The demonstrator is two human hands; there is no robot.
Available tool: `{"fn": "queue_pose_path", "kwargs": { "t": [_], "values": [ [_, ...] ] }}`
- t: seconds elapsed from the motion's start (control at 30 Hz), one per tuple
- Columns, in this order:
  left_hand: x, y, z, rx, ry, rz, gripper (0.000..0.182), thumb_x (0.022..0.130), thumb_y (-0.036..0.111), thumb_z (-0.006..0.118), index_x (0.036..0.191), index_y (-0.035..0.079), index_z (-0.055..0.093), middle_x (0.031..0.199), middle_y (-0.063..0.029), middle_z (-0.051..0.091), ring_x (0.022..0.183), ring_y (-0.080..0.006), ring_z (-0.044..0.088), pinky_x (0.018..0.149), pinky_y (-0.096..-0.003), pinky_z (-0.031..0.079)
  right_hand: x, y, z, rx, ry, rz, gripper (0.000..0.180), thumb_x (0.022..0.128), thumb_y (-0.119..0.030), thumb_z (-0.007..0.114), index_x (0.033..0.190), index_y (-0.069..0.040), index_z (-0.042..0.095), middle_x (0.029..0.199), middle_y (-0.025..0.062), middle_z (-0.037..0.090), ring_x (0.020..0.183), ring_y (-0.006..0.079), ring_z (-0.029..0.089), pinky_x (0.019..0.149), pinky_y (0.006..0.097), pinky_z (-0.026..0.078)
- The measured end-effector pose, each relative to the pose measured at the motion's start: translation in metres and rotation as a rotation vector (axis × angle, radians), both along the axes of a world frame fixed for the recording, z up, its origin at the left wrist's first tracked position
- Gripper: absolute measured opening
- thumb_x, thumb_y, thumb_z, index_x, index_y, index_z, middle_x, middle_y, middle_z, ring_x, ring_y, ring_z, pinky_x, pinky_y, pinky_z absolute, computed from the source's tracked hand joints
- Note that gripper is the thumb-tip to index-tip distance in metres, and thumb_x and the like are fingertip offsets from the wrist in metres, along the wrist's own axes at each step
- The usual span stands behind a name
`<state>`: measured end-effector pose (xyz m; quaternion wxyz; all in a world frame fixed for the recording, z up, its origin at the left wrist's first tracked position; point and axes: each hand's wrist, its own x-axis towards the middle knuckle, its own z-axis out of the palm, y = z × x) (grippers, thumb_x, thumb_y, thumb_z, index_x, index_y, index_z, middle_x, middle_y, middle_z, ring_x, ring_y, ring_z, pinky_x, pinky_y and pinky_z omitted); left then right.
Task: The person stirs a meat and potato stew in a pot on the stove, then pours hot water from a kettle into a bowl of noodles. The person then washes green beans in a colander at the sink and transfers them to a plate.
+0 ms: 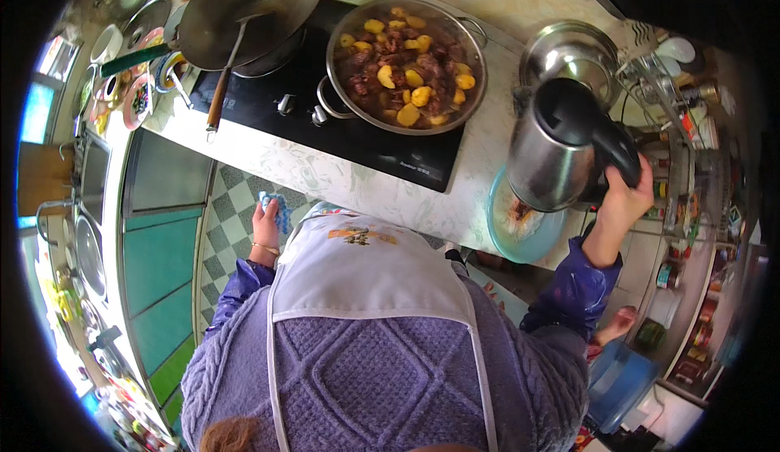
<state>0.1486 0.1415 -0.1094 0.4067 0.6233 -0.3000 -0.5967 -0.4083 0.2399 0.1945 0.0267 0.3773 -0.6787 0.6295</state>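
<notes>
My right hand (pixel 627 199) grips the black handle of a stainless steel electric kettle (pixel 542 156). The kettle is held over the right part of the counter, covering part of a light blue plastic basin (pixel 506 242). Some pale and reddish-brown matter shows inside the basin. Low on the left, in front of the counter, my left hand (pixel 265 229) holds a blue-and-white cloth (pixel 279 211). A wide two-handled steel pan (pixel 334 80) stands on the cooktop, filled with yellow potato pieces and dark brown meat chunks (pixel 408 65).
A large wok (pixel 207 38) with a green handle sits on the left of the black cooktop (pixel 390 159); a wooden-handled spatula (pixel 220 92) rests in it. Behind the kettle is a steel bowl (pixel 570 44). Shelves with jars (pixel 668 275) line the right, near a blue water bottle (pixel 621 385).
</notes>
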Motion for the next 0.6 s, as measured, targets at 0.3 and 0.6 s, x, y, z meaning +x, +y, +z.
{"fn": "queue_pose_path", "kwargs": {
  "t": [0.3, 0.6],
  "values": [
    [0.032, 0.026, -0.002, 0.002, 0.023, 0.186, 0.014, 0.092, 0.02, 0.06, 0.096, 0.007, 0.061, 0.086, 0.0032, 0.061, 0.076, -0.0071, 0.054, 0.069, -0.0236, 0.042, 0.046, -0.122, 0.025, 0.283, 0.287, 0.152, 0.034, 0.066, 0.0, 0.067, 0.1, 0.001, 0.064, 0.085, 0.0038, 0.064, 0.078, 0.0114, 0.059, 0.075, 0.0261, 0.048],
    [0.039, 0.018, -0.001, -0.018, 0.055, 0.203, 0.012, 0.092, 0.019, 0.059, 0.093, 0.008, 0.061, 0.084, 0.0045, 0.059, 0.074, -0.006, 0.052, 0.068, -0.0226, 0.041, 0.015, -0.139, 0.004, 0.306, 0.251, -0.028, 0.035, 0.064, -0.007, 0.071, 0.099, -0.001, 0.066, 0.08, 0.0075, 0.067, 0.075, 0.0163, 0.062, 0.072, 0.0303, 0.049]
  ]
}}
